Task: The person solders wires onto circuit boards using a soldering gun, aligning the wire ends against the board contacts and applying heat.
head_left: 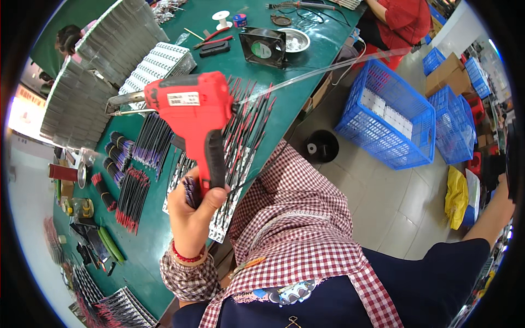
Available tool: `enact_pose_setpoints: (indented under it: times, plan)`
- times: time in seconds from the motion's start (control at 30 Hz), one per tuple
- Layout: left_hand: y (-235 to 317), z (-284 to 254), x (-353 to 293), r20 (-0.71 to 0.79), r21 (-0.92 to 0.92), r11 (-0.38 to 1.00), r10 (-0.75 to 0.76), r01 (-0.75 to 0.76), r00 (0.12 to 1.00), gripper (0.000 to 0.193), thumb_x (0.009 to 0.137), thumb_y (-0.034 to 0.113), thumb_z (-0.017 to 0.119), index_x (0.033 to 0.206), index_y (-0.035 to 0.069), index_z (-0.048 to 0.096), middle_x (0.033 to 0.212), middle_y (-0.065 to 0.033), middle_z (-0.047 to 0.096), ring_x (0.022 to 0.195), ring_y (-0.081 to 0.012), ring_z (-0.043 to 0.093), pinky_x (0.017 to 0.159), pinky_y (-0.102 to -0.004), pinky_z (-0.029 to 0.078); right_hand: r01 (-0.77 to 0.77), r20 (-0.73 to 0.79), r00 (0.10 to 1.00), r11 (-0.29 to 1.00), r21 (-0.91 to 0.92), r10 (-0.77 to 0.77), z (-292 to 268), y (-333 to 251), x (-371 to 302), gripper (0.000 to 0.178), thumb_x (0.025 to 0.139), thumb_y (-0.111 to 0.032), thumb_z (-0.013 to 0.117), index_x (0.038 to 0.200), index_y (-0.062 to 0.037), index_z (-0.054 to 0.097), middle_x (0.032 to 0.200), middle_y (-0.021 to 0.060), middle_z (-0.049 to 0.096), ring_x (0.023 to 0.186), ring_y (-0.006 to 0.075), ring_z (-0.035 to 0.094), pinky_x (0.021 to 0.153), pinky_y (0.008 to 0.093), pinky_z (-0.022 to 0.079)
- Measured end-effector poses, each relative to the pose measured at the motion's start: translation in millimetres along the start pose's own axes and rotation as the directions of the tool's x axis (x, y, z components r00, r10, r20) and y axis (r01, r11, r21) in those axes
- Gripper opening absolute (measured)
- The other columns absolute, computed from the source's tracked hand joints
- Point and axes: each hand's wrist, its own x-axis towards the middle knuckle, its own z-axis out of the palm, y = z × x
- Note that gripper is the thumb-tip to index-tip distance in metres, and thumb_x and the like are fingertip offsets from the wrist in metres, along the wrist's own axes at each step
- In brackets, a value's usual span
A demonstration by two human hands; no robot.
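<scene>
My left hand [191, 216] is closed around the bottom of the black grip of a red soldering gun [188, 101]. The gun's metal nozzle points left, and a clear tube [322, 70] runs from its back toward the upper right. A small dark striped piece shows by my fingers; I cannot make out what it is. Beneath the gun, black and red wires [240, 142] lie in rows across white strips [220, 225] at the table edge. My right hand [502, 185] is stretched far out to the right rim, its fingers mostly hidden.
Wire bundles [133, 199] lie on the green table [164, 257], with stacked white boards [158, 65] behind. A black fan [262, 46], pliers [213, 41] and a metal bowl [298, 41] stand farther back. Blue crates [383, 123] and a black bin [321, 146] occupy the floor. Someone in red [402, 24] sits beyond.
</scene>
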Motion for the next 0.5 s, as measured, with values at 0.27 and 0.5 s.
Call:
enact_pose_setpoints:
  times: [0.27, 0.5]
  plan:
    - [1.8, -11.3, 5.3, 0.004, -0.057, 0.995, 0.079, -0.079, 0.997, 0.051, 0.086, 0.032, 0.068, 0.118, -0.005, 0.054, 0.084, -0.0059, 0.062, 0.046, 0.0013, 0.03, 0.041, -0.0173, 0.019, -0.555, 0.162, 0.821, 0.832, -0.001, 0.548, -34.6, 165.3, -258.6, 0.066, 0.09, -0.052, 0.048, 0.128, 0.0017, 0.053, 0.127, 0.0162, 0.057, 0.107, 0.0301, 0.057, 0.093, 0.0406, 0.046]
    - [-12.7, -1.4, -3.5, 0.05, 0.092, 0.993, -0.076, 0.071, 0.996, 0.033, 0.085, 0.01, 0.067, 0.113, -0.006, 0.058, 0.078, -0.0011, 0.064, 0.067, -0.0057, 0.053, 0.061, -0.0208, 0.043, -0.871, 0.304, 0.437, 0.482, -0.091, 0.847, -37.1, 219.8, -458.1, 0.06, 0.092, -0.048, 0.048, 0.125, 0.0016, 0.055, 0.125, 0.0157, 0.058, 0.11, 0.0267, 0.057, 0.092, 0.0376, 0.047]
